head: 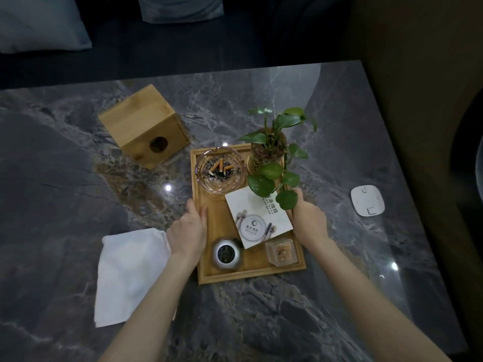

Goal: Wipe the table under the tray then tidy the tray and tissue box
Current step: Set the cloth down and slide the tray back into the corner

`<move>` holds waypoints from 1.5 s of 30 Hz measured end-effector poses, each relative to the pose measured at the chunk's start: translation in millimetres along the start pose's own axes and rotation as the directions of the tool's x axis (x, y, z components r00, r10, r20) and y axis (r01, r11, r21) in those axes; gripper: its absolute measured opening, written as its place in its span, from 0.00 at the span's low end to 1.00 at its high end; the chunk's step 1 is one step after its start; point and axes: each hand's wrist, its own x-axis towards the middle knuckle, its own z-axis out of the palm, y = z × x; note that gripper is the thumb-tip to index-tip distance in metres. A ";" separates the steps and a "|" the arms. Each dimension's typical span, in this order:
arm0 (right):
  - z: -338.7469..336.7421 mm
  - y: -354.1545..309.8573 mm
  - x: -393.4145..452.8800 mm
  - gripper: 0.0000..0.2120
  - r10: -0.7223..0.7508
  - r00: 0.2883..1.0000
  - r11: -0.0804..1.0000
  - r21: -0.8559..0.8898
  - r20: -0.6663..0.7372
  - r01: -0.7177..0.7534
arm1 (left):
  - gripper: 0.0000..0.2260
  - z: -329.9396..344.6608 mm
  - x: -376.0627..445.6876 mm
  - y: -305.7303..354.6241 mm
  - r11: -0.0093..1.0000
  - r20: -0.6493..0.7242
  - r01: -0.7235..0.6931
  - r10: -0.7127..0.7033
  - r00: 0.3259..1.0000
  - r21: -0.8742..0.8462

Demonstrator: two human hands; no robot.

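A wooden tray lies in the middle of the dark marble table. It carries a glass ashtray with cigarette butts, a potted green plant, a white card, a round silver-and-black object and a clear toothpick box. My left hand grips the tray's left rim. My right hand grips its right rim. A wooden tissue box lies on its side to the upper left, its round hole facing me. A white cloth lies flat left of the tray.
A white rounded square pad sits near the table's right edge. A dark sofa with grey cushions runs behind the table's far edge. Brown flooring borders the table on the right.
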 end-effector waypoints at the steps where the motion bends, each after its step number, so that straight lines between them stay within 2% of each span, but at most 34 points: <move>1: 1.4 -0.1 0.1 0.18 -0.001 1.000 1.000 -0.012 -0.007 0.001 | 0.15 0.3 0.8 0.1 1.000 0.004 -0.002 0.002 1.000 -0.001; 9: 6.1 6.4 4.6 0.24 -0.066 0.998 0.992 -0.108 0.018 0.068 | 0.12 0.5 3.3 0.6 1.000 0.031 0.010 -0.010 0.999 0.009; 13: 7.4 10.0 4.4 0.25 -0.115 0.993 0.988 -0.101 0.006 0.115 | 0.11 -1.0 3.3 1.0 1.000 0.035 0.005 -0.005 0.999 -0.011; 22: -6.7 24.9 7.1 0.23 -0.126 0.990 0.992 -0.022 -0.066 0.125 | 0.10 -15.0 7.9 23.5 0.998 0.008 -0.052 0.053 0.999 -0.046; 30: -54.9 70.1 10.0 0.11 -0.032 0.997 0.995 -0.092 -0.067 0.026 | 0.11 -10.7 7.7 83.4 0.985 -0.021 -0.138 0.137 0.990 -0.104; 39: -105.9 149.1 13.2 0.11 0.077 0.997 0.967 -0.243 0.010 -0.072 | 0.12 21.9 1.8 171.3 0.962 -0.013 -0.200 0.201 0.980 -0.185; 45: -116.0 179.6 20.7 0.13 0.121 0.993 0.961 -0.252 0.001 -0.116 | 0.11 42.8 2.0 207.4 0.965 0.007 -0.184 0.189 0.982 -0.187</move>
